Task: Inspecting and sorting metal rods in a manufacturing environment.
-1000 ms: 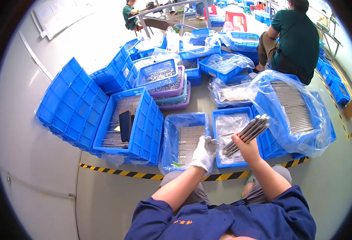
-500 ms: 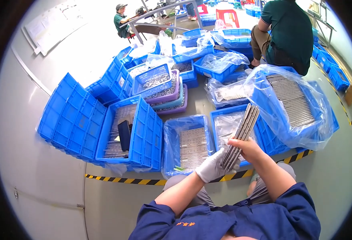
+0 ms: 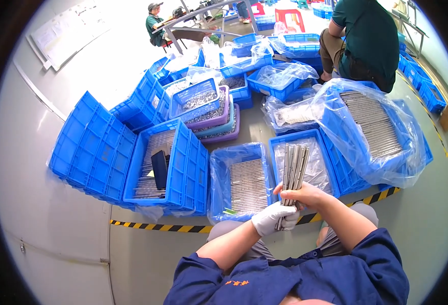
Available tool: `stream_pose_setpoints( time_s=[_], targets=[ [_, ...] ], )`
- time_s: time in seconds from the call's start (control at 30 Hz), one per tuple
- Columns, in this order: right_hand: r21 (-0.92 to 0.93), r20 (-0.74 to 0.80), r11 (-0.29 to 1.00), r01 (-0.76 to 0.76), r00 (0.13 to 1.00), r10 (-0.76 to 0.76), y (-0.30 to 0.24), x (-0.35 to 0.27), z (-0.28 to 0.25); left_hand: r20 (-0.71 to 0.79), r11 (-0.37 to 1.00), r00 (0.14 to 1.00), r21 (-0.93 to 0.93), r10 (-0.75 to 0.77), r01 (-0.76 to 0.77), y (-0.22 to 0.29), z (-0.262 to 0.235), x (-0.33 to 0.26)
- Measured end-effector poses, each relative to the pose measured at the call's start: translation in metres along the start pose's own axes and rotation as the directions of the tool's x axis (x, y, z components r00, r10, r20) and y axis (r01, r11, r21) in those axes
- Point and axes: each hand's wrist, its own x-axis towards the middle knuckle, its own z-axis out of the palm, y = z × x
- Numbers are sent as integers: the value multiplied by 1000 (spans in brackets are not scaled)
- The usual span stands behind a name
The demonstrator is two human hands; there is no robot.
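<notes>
Gripping a bundle of metal rods (image 3: 292, 170) upright, the gloved left hand (image 3: 274, 217) and bare right hand (image 3: 305, 195) close around its base, evening the ends above a plastic-lined blue crate (image 3: 331, 175).

The rods (image 3: 293, 168) are showing as dull grey metal, smooth and faintly shining, with the left hand (image 3: 274, 217) wearing a white knitted cloth glove and the right hand (image 3: 305, 194) staying bare. The crates (image 3: 169, 162) are looking like hard, glossy blue plastic with ribbed walls, and thin clear plastic liners (image 3: 381, 127) are crinkling and glinting inside several. The floor (image 3: 56, 213) is looking like smooth, matt grey.
</notes>
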Motion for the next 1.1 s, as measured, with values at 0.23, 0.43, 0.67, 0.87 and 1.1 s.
stream_pose_setpoints(
  time_s=[0.23,0.43,0.67,0.87,1.1],
  targets=[
    [400,-450,905,145,891,56,20,20,-26,-287,996,954,40,85,-77,7,-5,-6],
    [430,-424,895,117,902,85,32,24,-45,-380,991,916,35,130,-127,9,-12,-11],
    [256,-380,966,37,923,66,45,27,-29,-488,977,855,195,176,-90,8,-15,-14],
    [-847,-38,527,73,980,-198,25,2,-23,-490,949,832,289,260,-127,12,-13,-15],
    [-942,-1,312,121,932,-363,-11,-6,-17,-424,786,800,611,425,-94,49,3,-26]
  ],
)
